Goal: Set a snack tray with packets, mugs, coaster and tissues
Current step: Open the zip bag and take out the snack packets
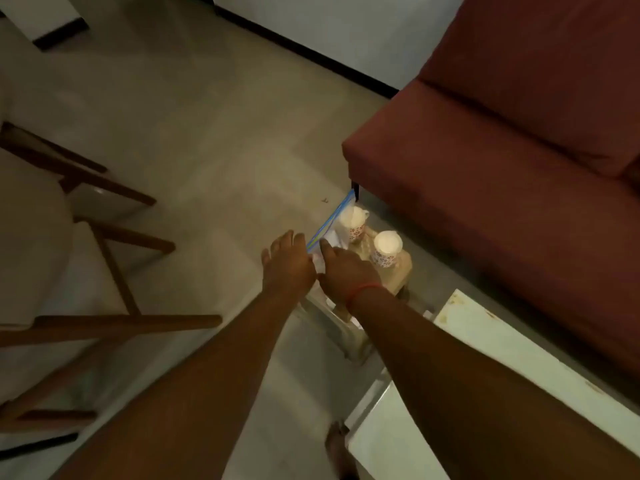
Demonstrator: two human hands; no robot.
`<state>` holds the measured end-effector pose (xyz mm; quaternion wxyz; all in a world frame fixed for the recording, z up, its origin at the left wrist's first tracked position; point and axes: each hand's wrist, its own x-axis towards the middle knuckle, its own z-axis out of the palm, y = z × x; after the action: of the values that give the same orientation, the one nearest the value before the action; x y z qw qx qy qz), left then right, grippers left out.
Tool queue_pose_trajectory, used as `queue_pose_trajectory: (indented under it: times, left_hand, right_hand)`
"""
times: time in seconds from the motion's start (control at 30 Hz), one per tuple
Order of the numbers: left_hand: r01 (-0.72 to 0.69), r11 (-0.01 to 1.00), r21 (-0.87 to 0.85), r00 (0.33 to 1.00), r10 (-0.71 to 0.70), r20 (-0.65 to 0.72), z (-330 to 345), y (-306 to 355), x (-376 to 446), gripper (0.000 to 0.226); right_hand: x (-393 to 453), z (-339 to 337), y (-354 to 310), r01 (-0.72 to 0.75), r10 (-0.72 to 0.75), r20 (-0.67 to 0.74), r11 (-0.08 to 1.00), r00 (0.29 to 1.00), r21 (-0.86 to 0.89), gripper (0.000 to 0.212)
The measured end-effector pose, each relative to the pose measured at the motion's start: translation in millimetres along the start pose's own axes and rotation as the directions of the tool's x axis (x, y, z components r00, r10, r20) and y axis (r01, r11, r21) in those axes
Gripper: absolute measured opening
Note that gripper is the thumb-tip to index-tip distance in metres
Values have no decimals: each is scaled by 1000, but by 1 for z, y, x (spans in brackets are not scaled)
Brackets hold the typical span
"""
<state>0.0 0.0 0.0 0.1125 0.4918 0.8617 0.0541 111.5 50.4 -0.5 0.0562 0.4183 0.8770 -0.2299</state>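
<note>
1. Both arms reach forward and down over a small pale stool-like stand [398, 277] that sits on the floor just beside the front corner of a dark red upholstered sofa [502, 161]
2. The left hand [289, 263] lies palm down with fingers spread apart and gripping nothing that shows; the right hand [346, 268], a thin red band at its wrist, rests on a clear plastic bag [332, 221] with a blue zip strip along its edge; whether it pinches the bag cannot be told
3. Two white mugs with small red flower prints stand upright on the stand, the far mug [353, 223] touching the bag, the near mug [386, 249] just beside the right hand; both look filled to the brim with something pale
4. The floor [207, 140] is smooth, matt and beige, with open room left of the hands; a wooden chair frame [114, 237] edges that space, and a white flat-topped surface [519, 362] closes the near right; a bare foot [337, 448] shows at the bottom
</note>
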Motion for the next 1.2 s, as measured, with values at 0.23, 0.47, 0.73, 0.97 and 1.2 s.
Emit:
queue_pose_trajectory:
  times: [0.23,0.47,0.73,0.97,1.2]
  left_hand:
    - [150,965,-213,966,-97,239,19,-21,51,29]
    - [104,983,-149,975,-72,209,35,-34,56,25]
    - [-55,998,-40,993,50,-107,-3,-40,28,26]
    - [-260,961,-93,914,214,-345,-64,-19,-59,20]
    - [-356,916,-187,910,294,-292,-69,82,-174,17]
  right_hand:
    - [54,16,-5,-27,42,101,989,994,-146,71]
    - [65,38,-11,-37,46,119,996,992,-79,70]
    - [49,21,-28,76,-73,-185,997,980,12,58]
    - [-46,-19,-34,224,-161,-450,971,878,89,45]
    - [-189,-26,22,95,44,-439,952,898,290,55]
